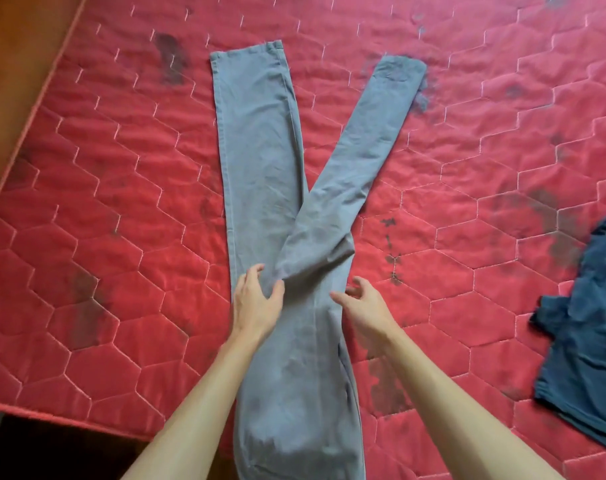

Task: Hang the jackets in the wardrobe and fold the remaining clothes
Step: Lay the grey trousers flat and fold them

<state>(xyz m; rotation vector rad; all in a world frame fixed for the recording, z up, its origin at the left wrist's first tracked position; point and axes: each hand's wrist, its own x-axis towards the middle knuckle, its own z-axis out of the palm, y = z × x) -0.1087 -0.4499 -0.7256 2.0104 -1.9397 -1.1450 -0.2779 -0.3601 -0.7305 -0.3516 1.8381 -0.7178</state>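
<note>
Grey-blue trousers lie lengthwise on the red quilted mattress, waist toward me, legs pointing away. The legs split into a V: one runs straight up, the other angles to the upper right and crosses over near the thigh. My left hand rests on the cloth at the crossing, fingers loosely spread, thumb against the fold. My right hand hovers at the trousers' right edge, fingers relaxed and slightly curled, holding nothing.
A dark blue garment lies crumpled at the mattress's right side. A wooden bed frame runs along the left edge. The mattress's near edge sits at the lower left, with dark floor below it.
</note>
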